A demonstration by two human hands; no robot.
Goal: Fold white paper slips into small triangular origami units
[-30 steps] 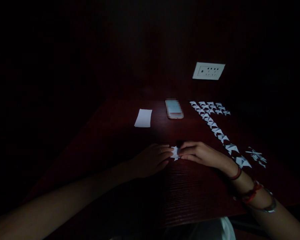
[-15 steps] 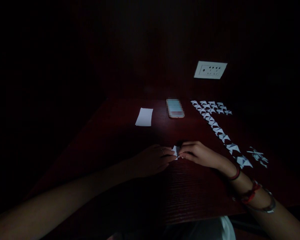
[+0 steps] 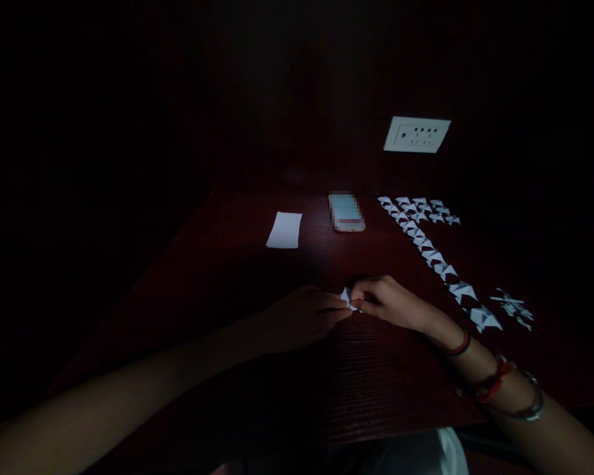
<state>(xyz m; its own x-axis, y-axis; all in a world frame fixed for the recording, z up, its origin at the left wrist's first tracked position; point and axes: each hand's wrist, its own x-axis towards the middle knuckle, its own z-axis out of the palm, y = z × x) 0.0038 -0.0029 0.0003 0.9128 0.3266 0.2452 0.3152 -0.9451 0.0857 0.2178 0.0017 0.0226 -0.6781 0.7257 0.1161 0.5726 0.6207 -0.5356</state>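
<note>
The scene is very dark. My left hand (image 3: 304, 316) and my right hand (image 3: 389, 302) meet at the middle of a dark red wooden table (image 3: 376, 389). Both pinch a small folded white paper piece (image 3: 347, 298) between their fingertips, pressed low on the tabletop. Most of the piece is hidden by the fingers. Red thread bands and a metal bangle circle my right wrist.
A row of several folded white paper pieces (image 3: 428, 247) runs diagonally at the right, with a small separate cluster (image 3: 512, 308) further right. A white paper slip (image 3: 284, 230) and a phone (image 3: 346, 212) lie at the back. A white wall socket (image 3: 416, 134) sits behind.
My right hand has drawn in and curled tighter over the paper piece, covering more of it. The view has shifted slightly.
</note>
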